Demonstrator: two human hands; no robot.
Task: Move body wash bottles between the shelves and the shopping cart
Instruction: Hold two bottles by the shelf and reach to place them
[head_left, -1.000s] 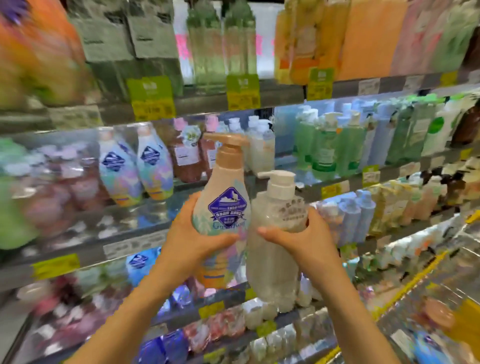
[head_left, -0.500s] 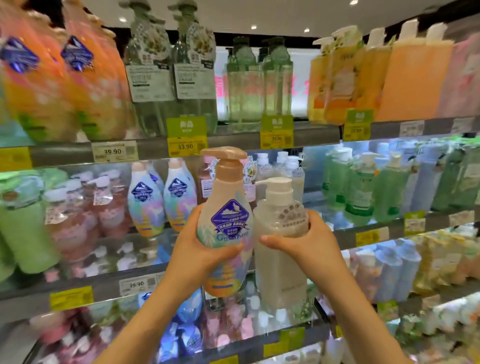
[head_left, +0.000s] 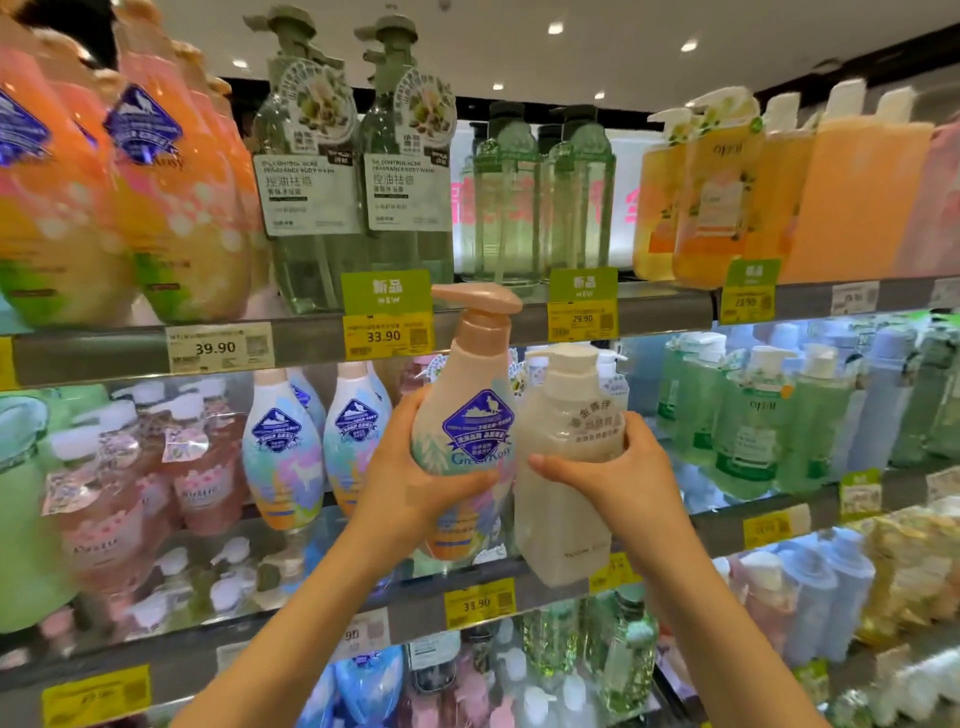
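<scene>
Gripping upright, both hands (head_left: 415, 483) raise two bottles (head_left: 475, 415) side by side.

Two gripped bottles (head_left: 470, 415), seemingly touching

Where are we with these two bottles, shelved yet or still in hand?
Nothing shows as finished, and the cart is out of view. In hand: the left hand grips the peach pump bottle, the right hand grips the beige pump bottle, both raised before the middle shelf. Left: set both on a shelf.
</scene>
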